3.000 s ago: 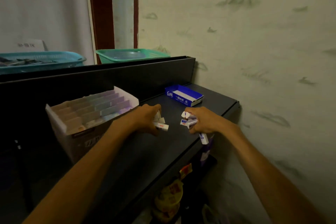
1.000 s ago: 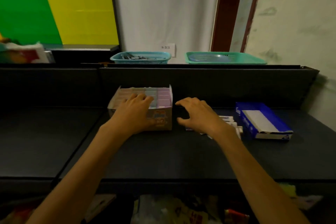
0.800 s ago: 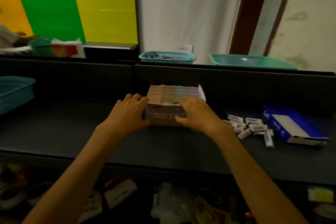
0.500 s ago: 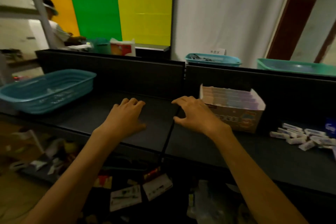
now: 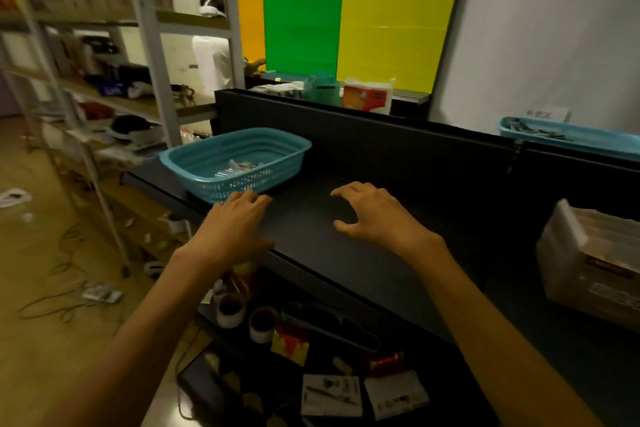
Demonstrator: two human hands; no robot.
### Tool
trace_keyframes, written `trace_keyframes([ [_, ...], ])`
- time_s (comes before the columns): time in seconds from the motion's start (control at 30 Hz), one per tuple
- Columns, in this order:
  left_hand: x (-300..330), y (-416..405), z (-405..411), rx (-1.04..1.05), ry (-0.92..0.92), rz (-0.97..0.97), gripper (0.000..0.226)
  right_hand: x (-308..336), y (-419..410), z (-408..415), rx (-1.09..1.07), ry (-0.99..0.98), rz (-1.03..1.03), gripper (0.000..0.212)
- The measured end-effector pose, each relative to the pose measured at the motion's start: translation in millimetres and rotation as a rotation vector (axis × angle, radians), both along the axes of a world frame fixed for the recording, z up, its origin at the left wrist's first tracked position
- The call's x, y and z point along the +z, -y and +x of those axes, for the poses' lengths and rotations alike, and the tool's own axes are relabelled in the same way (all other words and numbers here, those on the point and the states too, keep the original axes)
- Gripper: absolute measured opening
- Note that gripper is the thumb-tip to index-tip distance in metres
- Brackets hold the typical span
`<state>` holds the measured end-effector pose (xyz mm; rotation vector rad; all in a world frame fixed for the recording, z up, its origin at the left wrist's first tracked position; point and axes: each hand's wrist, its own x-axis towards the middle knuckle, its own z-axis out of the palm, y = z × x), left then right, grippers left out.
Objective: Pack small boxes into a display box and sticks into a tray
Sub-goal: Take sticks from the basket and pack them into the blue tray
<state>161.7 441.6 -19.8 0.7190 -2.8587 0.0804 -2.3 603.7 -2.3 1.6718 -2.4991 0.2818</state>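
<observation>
We count two hands, two blue baskets and one display box. Our left hand [image 5: 235, 225] hovers palm down over the front edge of the dark tabletop [image 5: 346, 253], fingers loose and holding nothing, its fingertips just short of the nearer blue basket [image 5: 235, 163]. Our right hand [image 5: 374, 215] hovers beside it, further onto the tabletop, fingers spread and slightly bent like a claw, also holding nothing.

The display box [image 5: 588, 263] stands at the far right of the tabletop, well apart from both hands and nearer the right one. Its rows look filled, though blur keeps us from counting what is inside.

The nearer basket sits at the left end of the tabletop and holds a few pale items we cannot make out. The second blue basket [image 5: 568, 135] rests behind the black back panel [image 5: 398, 146], upper right, with dark small pieces in it. Another person [image 5: 211, 45] in white stands by the shelves [image 5: 104, 55] in the background.
</observation>
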Motion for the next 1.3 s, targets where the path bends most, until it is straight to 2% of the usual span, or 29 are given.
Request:
trace_keyframes([
  [0.37, 29.6, 158.5, -23.2, 0.084, -0.077, -0.016, 0.072, 2.8, 163.6, -31.8, 0.039, 0.065, -0.060, 0.060],
  [0.73, 29.7, 276.0, -74.0, 0.001, 0.008, 0.120, 0.071, -2.9, 281.2, -71.8, 0.018, 0.160, 0.009, 0.061],
  [0.9, 19.9, 313.0, -101.8, -0.109, 0.140, 0.227, 0.081, -8.6, 315.1, -83.1, -0.022, 0.174, 0.101, 0.064],
  [1.1, 3.0, 353.2, -139.0, -0.222, 0.444, 0.331, 0.101, -18.9, 349.9, -88.3, -0.084, 0.263, 0.260, 0.077],
  [1.3, 2.3, 364.8, -168.4, -0.435, 0.625, 0.351, 0.103, -25.3, 368.6, -91.2, -0.186, 0.391, 0.440, 0.075],
])
